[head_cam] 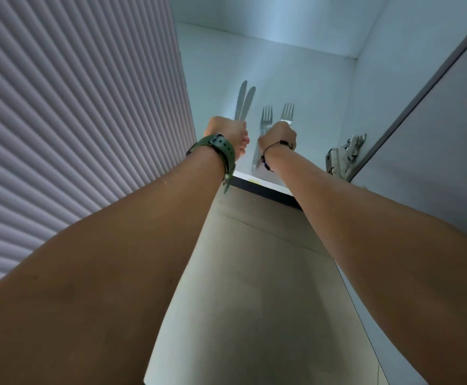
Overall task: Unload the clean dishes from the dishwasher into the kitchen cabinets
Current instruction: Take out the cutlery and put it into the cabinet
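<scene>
I look up into an open wall cabinet [296, 68] with white inner walls. My left hand [228, 133], with a green watch strap on the wrist, grips two table knives [244, 102] whose blades point up into the cabinet. My right hand [278, 137], with a dark cord bracelet on the wrist, holds two forks. One fork [287, 113] rises from the top of the fist. The other fork [266, 119] runs along the hand's left side, and its handle sticks out below the wrist. Both hands are raised just past the cabinet's front edge.
A ribbed white panel [74, 107] fills the left side. The cabinet's door [435, 134] stands open on the right, with a metal hinge [343, 155] close to my right forearm. The cabinet's underside [254, 273] stretches below my arms.
</scene>
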Available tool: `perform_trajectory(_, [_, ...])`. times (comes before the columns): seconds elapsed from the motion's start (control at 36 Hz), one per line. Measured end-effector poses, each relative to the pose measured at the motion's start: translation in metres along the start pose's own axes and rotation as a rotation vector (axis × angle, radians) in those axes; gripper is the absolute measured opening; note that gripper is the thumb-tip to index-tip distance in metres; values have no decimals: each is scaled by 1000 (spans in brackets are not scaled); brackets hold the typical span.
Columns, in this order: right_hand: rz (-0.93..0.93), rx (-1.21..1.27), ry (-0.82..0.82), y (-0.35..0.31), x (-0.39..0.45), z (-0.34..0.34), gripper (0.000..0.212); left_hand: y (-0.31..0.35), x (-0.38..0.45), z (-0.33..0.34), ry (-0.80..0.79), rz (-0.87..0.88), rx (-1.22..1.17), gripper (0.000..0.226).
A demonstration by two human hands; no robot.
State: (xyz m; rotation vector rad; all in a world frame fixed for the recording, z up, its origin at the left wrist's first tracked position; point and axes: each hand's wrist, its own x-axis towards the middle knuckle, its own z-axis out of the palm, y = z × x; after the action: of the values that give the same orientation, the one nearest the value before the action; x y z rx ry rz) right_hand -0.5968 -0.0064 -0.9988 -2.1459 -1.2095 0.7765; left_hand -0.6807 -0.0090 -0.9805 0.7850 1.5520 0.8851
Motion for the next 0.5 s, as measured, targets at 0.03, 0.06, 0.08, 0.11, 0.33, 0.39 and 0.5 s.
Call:
perform_trajectory(0.03, [-18, 10, 6, 0, 0, -1, 26, 1, -1, -1, -27, -37, -35, 27])
perform_trajectory(0.06, [-51, -32, 22, 1, 3, 0, 26, 2, 0, -1, -15, -70, -64, 27])
perform_trajectory(0.08, [-71, -60, 14, 1, 3, 0, 27, 5, -2, -3, 7, -93, -81, 26])
perform_trajectory(0.11, [-87, -100, 15, 2, 5, 1, 27, 5, -2, -4, 15, -107, -84, 25])
perform_trajectory(0.33, [-171, -6, -73, -11, 12, 4, 26, 4, 2, -7, -105, -102, -218, 21])
perform_trajectory(0.39, [-133, 150, -131, -19, 10, 4, 22, 5, 0, -8, -112, -80, -210, 21])
perform_trajectory(0.5, [-39, 330, -161, -22, 9, 2, 10, 6, -4, -8, -144, -114, -190, 19])
